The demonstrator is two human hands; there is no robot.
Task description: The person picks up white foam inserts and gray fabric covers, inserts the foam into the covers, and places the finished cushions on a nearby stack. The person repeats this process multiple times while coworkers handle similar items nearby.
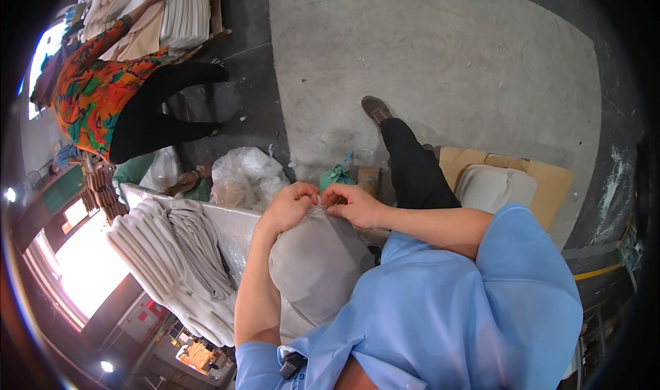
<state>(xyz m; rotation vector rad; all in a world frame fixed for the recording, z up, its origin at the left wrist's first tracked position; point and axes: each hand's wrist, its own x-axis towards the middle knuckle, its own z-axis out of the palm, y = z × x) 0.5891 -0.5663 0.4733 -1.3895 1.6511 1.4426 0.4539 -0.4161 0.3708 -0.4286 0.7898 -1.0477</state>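
Note:
A rounded, padded piece in light grey cloth leans against my front, with its upper edge raised. My left hand is closed, thumb and fingers pinching the cloth at that edge. Close beside it, my right hand pinches the same edge from the right, fingers bent. The fingertips of both hands almost meet; what exactly lies between them is too small to make out. Just beyond the hands sits a tied green bag.
At left, folded white padded pieces lie on a plastic-covered surface. Clear plastic bags stand behind it. A grey padded piece rests on cardboard at right. A co-worker bends over a white stack at far left.

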